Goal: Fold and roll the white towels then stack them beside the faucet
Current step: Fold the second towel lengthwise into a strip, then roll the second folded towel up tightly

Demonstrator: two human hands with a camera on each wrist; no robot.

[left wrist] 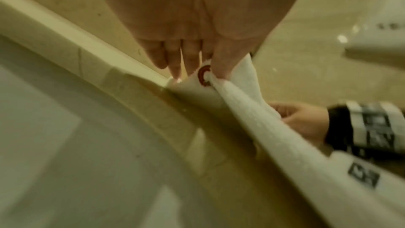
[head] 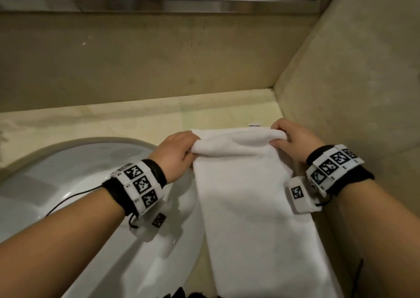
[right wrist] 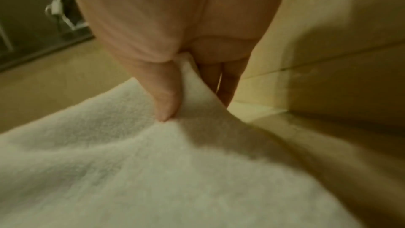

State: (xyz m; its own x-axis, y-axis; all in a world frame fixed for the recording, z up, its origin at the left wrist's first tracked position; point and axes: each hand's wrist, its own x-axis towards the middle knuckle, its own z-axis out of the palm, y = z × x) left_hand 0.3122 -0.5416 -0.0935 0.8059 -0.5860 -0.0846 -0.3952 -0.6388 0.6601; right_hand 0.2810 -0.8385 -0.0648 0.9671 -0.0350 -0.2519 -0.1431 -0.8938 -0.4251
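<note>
Progress, L to R: white ceramic basin (head: 75, 184) at left, no faucet in view, no finished rolls visible anywhere. Left hand (head: 176, 153) clamped on far-left end of white terry towel (head: 250, 206), thumb and fingers pinching the cloth, w/ a red mark on the fabric just by the thumb in left wrist view. Towel already folded into a long narrow strip, lying on beige stone worktop (head: 136, 120) between basin and side wall; left edge partly over basin rim. Long axis runs near-to-far, away from the body; near end out of shot. Far end just turned over into a first small roll, roll axis crosswise, L-R. Right hand (head: 293, 139) clamped on roll's right end, thumb pressed into cloth. Judged: fold done, rolling barely begun; rest of strip, stacking, any other towels still left.
</note>
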